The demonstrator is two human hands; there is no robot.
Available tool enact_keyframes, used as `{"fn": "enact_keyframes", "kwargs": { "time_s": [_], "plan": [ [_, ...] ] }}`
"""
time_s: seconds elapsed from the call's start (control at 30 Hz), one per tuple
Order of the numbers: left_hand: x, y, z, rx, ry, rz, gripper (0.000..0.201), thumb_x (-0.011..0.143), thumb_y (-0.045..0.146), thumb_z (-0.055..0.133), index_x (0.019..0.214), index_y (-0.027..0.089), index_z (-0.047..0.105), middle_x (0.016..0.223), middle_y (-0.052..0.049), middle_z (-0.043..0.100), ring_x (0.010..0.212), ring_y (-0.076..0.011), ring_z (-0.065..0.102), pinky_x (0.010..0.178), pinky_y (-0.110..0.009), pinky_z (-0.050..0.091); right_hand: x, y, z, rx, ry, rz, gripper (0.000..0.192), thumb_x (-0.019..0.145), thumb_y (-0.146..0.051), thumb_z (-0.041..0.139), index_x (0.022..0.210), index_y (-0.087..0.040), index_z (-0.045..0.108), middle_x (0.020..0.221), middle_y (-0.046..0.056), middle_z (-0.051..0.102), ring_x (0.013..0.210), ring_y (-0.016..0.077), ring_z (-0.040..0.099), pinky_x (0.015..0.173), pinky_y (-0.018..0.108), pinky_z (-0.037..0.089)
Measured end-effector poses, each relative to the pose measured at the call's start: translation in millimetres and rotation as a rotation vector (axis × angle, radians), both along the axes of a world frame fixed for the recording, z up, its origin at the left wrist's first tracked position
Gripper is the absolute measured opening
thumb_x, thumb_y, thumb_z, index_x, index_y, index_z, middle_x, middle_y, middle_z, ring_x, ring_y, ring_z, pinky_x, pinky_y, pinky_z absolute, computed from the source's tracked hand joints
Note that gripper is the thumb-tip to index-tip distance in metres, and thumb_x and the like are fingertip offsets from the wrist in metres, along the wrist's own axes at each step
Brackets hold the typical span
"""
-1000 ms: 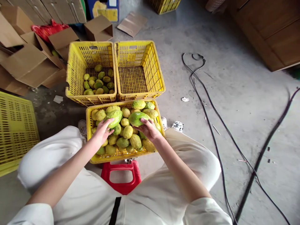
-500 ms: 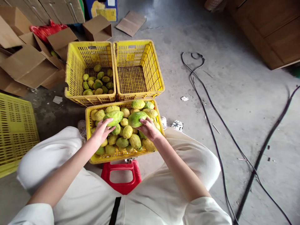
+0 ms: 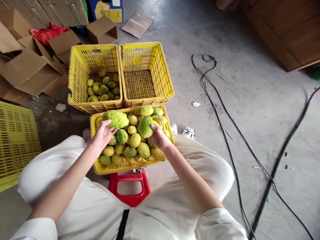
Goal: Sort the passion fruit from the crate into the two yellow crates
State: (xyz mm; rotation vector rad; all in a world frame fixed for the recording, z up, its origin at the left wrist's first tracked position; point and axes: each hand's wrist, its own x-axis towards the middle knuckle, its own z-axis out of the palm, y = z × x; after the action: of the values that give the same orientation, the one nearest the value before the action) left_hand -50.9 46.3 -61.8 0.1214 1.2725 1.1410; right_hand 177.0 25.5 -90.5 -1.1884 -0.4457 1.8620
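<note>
My left hand (image 3: 102,133) is closed on a long, bumpy yellow-green lemon (image 3: 116,119), held over the left far corner of the near yellow crate (image 3: 100,170). Between the thumb and fingers of my right hand (image 3: 160,136) is a smoother green lemon (image 3: 145,126), tilted with one end towards me. Beneath both hands the crate is full of lemons in yellow and green, such as a yellow one (image 3: 135,140) in the middle. My right fingers are partly hidden behind the fruit.
Beyond stand two deeper yellow crates: the left one (image 3: 72,76) has several lemons at its bottom, the right one (image 3: 163,76) shows its bare grid floor. A red plastic stool (image 3: 130,200) is between my legs. Cardboard boxes (image 3: 27,71) lie at left, black cables (image 3: 225,133) at right.
My left hand has raised its lemon and shifted it left and away from me, uncovering fruit below. The lemon in my right hand has turned more end-on.
</note>
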Motion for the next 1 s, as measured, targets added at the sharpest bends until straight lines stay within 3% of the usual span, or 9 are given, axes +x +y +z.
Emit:
{"fn": "enact_keyframes", "kwargs": {
  "time_s": [0.13,0.27,0.47,0.7,0.87,1.0],
  "plan": [
    [-2.3,2.6,0.1,-0.003,-0.073,0.023,0.028,0.062,0.033,0.073,0.086,0.023,0.062,0.094,-0.005,0.071,0.100,-0.0263,0.066,0.077,-0.037,0.056,0.4,-0.2,0.1,-0.045,-0.019,0.017,0.033,0.067,-0.048,0.072,0.089,-0.026,0.059,0.086,0.005,0.071,0.113,0.0306,0.063,0.083,0.041,0.059],
    [-3.4,6.2,-1.3,0.084,-0.168,0.037,0.030,0.065,0.034,0.076,0.090,0.025,0.062,0.101,-0.005,0.072,0.104,-0.0287,0.066,0.078,-0.042,0.061,2.3,-0.5,0.5,-0.030,0.017,0.016,0.037,0.066,-0.047,0.074,0.095,-0.027,0.061,0.093,0.003,0.073,0.112,0.0284,0.064,0.086,0.039,0.058],
    [-0.7,10.2,-0.2,0.043,-0.074,0.024,0.026,0.067,0.038,0.074,0.087,0.026,0.063,0.095,-0.003,0.072,0.100,-0.0272,0.066,0.073,-0.037,0.060,2.5,-0.7,2.8,0.028,-0.018,0.036,0.046,0.060,-0.044,0.078,0.101,-0.029,0.064,0.101,0.000,0.074,0.110,0.0255,0.067,0.098,0.040,0.055],
    [4.5,7.9,0.0,-0.007,0.003,-0.023,0.032,0.066,0.038,0.076,0.092,0.026,0.061,0.101,-0.005,0.071,0.109,-0.0308,0.064,0.077,-0.039,0.059,4.7,-1.8,3.9,0.083,-0.094,0.106,0.040,0.060,-0.042,0.081,0.095,-0.031,0.066,0.097,0.000,0.073,0.106,0.0264,0.067,0.095,0.043,0.054],
    [4.8,8.2,-0.7,-0.045,-0.040,-0.031,0.036,0.067,0.046,0.072,0.092,0.023,0.060,0.093,-0.007,0.068,0.096,-0.0283,0.065,0.074,-0.038,0.057,8.3,-1.2,-1.7,0.119,-0.205,0.051,0.051,0.055,-0.034,0.086,0.099,-0.033,0.061,0.095,-0.004,0.068,0.096,0.0222,0.065,0.095,0.041,0.053],
    [0.7,8.8,-3.2,-0.105,-0.043,-0.052,0.042,0.068,0.056,0.070,0.090,0.021,0.062,0.085,-0.008,0.066,0.082,-0.0261,0.065,0.069,-0.038,0.056,8.3,0.2,-5.1,0.188,-0.288,0.130,0.046,0.056,-0.037,0.086,0.094,-0.031,0.060,0.095,-0.002,0.066,0.096,0.0225,0.064,0.096,0.042,0.053]
  ]
}}
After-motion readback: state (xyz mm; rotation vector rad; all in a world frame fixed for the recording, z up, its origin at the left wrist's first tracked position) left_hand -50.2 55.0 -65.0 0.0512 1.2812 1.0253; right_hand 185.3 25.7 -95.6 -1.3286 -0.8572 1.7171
